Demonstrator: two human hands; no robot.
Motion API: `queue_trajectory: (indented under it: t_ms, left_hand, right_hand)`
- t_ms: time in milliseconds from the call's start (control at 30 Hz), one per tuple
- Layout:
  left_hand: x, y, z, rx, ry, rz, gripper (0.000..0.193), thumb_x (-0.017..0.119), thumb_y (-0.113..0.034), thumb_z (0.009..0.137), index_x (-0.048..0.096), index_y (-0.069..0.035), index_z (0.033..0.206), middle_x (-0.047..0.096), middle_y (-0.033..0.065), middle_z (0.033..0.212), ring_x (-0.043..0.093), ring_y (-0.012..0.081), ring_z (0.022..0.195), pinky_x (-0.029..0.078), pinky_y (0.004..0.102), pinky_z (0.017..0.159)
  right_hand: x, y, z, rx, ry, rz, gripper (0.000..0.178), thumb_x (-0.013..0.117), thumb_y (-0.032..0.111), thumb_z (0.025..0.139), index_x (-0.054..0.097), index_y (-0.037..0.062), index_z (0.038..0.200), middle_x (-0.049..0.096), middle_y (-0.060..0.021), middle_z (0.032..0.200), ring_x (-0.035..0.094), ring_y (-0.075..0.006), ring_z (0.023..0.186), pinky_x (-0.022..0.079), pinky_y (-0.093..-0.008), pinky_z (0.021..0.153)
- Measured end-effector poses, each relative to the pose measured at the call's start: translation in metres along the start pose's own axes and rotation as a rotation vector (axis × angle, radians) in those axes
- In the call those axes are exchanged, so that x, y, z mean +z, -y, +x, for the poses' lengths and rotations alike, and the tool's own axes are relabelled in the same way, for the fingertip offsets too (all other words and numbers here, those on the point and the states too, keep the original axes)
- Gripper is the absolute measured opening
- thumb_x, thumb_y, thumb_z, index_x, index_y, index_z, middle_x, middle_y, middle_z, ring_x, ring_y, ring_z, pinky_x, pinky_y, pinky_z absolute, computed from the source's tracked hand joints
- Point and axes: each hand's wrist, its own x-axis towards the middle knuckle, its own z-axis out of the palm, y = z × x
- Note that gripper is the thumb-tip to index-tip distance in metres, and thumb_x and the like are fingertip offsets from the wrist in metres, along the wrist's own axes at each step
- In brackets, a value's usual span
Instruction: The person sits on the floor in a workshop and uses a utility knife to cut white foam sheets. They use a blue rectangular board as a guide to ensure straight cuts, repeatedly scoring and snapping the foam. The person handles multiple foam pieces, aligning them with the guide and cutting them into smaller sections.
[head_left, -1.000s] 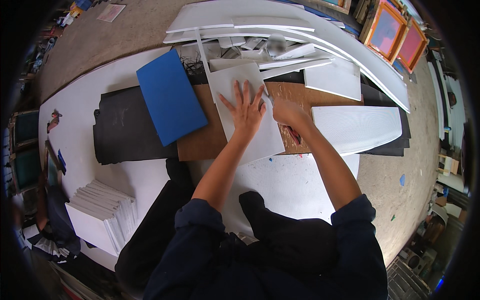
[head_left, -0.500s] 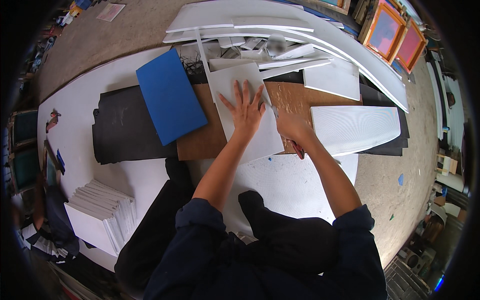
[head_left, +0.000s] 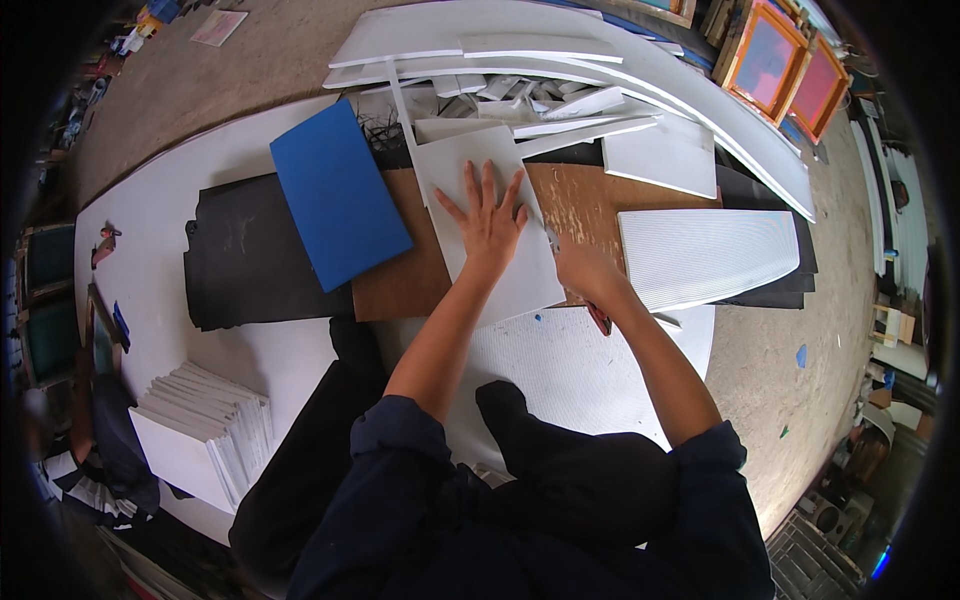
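Observation:
My left hand (head_left: 490, 228) lies flat with spread fingers on a white panel (head_left: 452, 165), pressing it against a brown board (head_left: 572, 195). Closed around a cutter knife with a reddish handle (head_left: 600, 318), my right hand (head_left: 588, 270) is at the panel's right edge. A bit of the knife's blade (head_left: 552, 238) shows ahead of the fingers, against that edge. To the left, a blue rectangular block (head_left: 342, 195) rests partly on the brown board and partly on a black sheet (head_left: 235, 250). A ribbed white panel (head_left: 710, 258) sits to the right of my right hand.
Long white strips and offcuts (head_left: 560, 122) pile up beyond the board. A stack of white panels (head_left: 205, 430) stands at the near left. Orange-framed screens (head_left: 765, 55) lean at the far right. My feet and legs flank a white ribbed sheet (head_left: 560, 370) in front.
My right hand has slid slightly toward me with the knife along the white panel's edge. A small white strip now shows beside my right forearm. My left hand stays in place.

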Motion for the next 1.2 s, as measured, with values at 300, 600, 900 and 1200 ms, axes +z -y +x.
queue_trajectory:
  t_ms: [300, 600, 900, 1200]
  left_hand:
    - [0.001, 0.000, 0.001, 0.002, 0.010, 0.001, 0.052, 0.054, -0.035, 0.082, 0.036, -0.033, 0.131, 0.022, 0.0099, 0.140, 0.011, 0.0324, 0.133, -0.005, 0.0718, 0.092]
    - [-0.013, -0.001, -0.017, 0.084, 0.031, -0.013, 0.055, 0.055, -0.035, 0.080, 0.035, -0.031, 0.131, 0.026, 0.0107, 0.137, 0.017, 0.0338, 0.130, -0.001, 0.0722, 0.092]
    - [-0.020, -0.007, -0.043, 0.092, 0.086, 0.018, 0.064, 0.060, -0.037, 0.074, 0.035, -0.032, 0.132, 0.028, 0.0079, 0.134, 0.019, 0.0327, 0.129, 0.005, 0.0716, 0.091]
    - [-0.028, -0.008, -0.021, 0.041, 0.149, 0.015, 0.086, 0.074, -0.044, 0.051, 0.040, -0.032, 0.129, 0.034, 0.0037, 0.114, 0.028, 0.0291, 0.112, 0.019, 0.0702, 0.078]
  right_hand:
    - [0.017, -0.011, -0.014, -0.027, 0.000, -0.002, 0.029, 0.038, 0.019, 0.087, 0.047, -0.0051, 0.099, 0.060, -0.0264, 0.082, 0.059, -0.0405, 0.078, 0.045, -0.0478, 0.073]
    - [0.018, -0.025, -0.038, -0.084, -0.154, 0.039, 0.026, 0.039, 0.022, 0.088, 0.049, 0.0001, 0.097, 0.060, -0.0226, 0.079, 0.059, -0.0390, 0.073, 0.045, -0.0475, 0.069]
    - [0.014, -0.022, -0.004, -0.058, -0.364, 0.103, 0.023, 0.040, 0.023, 0.089, 0.045, 0.0025, 0.097, 0.060, -0.0211, 0.069, 0.059, -0.0388, 0.064, 0.045, -0.0468, 0.061]
    - [0.012, -0.006, 0.034, -0.124, -0.325, 0.121, 0.024, 0.042, 0.022, 0.088, 0.044, 0.0000, 0.095, 0.059, -0.0239, 0.070, 0.059, -0.0409, 0.069, 0.045, -0.0505, 0.062]
